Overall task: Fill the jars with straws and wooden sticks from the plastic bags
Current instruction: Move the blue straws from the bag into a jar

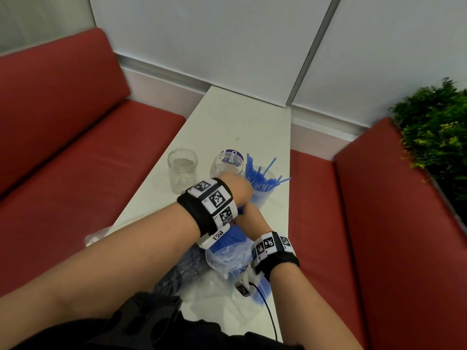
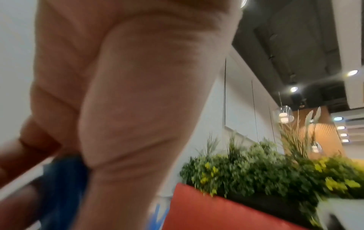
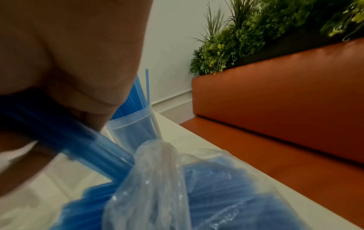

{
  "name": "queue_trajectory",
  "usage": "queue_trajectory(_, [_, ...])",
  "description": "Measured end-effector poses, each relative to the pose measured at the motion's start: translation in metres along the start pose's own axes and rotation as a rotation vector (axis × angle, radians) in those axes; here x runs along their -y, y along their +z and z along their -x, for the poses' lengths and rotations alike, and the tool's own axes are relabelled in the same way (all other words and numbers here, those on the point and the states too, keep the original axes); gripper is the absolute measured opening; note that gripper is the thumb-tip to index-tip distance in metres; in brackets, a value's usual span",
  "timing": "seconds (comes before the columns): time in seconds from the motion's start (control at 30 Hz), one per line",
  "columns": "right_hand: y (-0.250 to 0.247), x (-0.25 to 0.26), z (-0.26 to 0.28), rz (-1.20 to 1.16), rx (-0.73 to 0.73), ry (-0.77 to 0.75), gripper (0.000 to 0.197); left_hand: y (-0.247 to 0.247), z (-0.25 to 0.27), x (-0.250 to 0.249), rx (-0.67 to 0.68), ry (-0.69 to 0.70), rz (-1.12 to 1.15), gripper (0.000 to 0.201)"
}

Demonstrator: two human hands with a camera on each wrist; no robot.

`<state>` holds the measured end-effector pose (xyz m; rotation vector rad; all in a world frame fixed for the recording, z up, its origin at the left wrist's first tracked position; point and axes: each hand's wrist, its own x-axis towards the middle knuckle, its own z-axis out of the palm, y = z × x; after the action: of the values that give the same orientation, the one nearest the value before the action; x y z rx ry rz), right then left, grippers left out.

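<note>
Three glass jars stand on the white table (image 1: 227,117): an empty jar (image 1: 182,170), a second jar (image 1: 225,164), and a jar (image 1: 262,195) filled with blue straws (image 1: 255,178). My left hand (image 1: 237,188) is beside the filled jar; in the left wrist view its fingers (image 2: 29,155) curl round something blue (image 2: 63,179). Just below, my right hand (image 1: 249,214) grips a bundle of blue straws (image 3: 78,140) that comes out of a clear plastic bag (image 3: 157,179) (image 1: 227,258) holding more straws.
A purple-labelled lid or pack (image 1: 233,154) lies behind the second jar. Another crumpled clear bag (image 1: 96,236) sits under my left forearm. Red benches (image 1: 75,160) (image 1: 379,223) flank the narrow table, with a green planter (image 1: 434,132) at the right. A cable (image 1: 267,311) runs from my right wrist.
</note>
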<state>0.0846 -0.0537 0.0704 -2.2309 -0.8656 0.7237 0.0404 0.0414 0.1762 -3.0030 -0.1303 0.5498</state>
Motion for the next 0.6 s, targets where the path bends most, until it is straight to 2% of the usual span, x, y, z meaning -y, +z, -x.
queue_trajectory(0.03, [-0.003, 0.006, 0.004, -0.084, -0.031, -0.029, 0.024, -0.01, 0.004, 0.0, 0.03, -0.053, 0.117, 0.024])
queue_trajectory(0.07, [-0.007, 0.011, 0.008, -0.212, -0.083, -0.066, 0.027, -0.026, 0.007, 0.0, -0.019, -0.054, 0.179, 0.027])
queue_trajectory(0.17, [-0.024, 0.031, 0.018, -0.486, -0.208, -0.129, 0.036, -0.058, 0.009, 0.013, -0.287, 0.105, 0.222, 0.059])
queue_trajectory(0.23, [-0.036, 0.045, 0.018, -0.476, -0.248, -0.164, 0.035, -0.067, 0.006, 0.016, -0.429, 0.165, 0.266, 0.061])
queue_trajectory(0.33, [-0.053, 0.067, 0.017, -0.335, -0.259, -0.147, 0.037, -0.066, 0.003, 0.01, -0.495, 0.226, 0.322, 0.054])
queue_trajectory(0.37, [-0.056, 0.071, 0.018, -0.357, -0.241, -0.163, 0.038, -0.066, 0.002, 0.009, -0.55, 0.254, 0.44, 0.05])
queue_trajectory(0.43, [-0.066, 0.072, 0.02, -0.503, -0.233, -0.211, 0.038, -0.067, 0.005, 0.009, -0.711, 0.292, 0.968, 0.042])
queue_trajectory(0.5, [-0.082, 0.075, 0.023, -0.615, -0.278, -0.243, 0.037, -0.063, 0.004, 0.014, -0.897, 0.238, 1.488, 0.046])
queue_trajectory(0.53, [-0.092, 0.078, 0.025, -0.647, -0.31, -0.264, 0.037, -0.058, 0.001, 0.017, -0.934, 0.166, 1.651, 0.05])
queue_trajectory(0.57, [-0.103, 0.084, 0.025, -0.676, -0.343, -0.291, 0.037, -0.052, -0.001, 0.02, -0.901, 0.081, 1.749, 0.053])
queue_trajectory(0.6, [-0.113, 0.091, 0.026, -0.701, -0.376, -0.326, 0.038, -0.043, -0.004, 0.022, -0.794, 0.008, 1.803, 0.056])
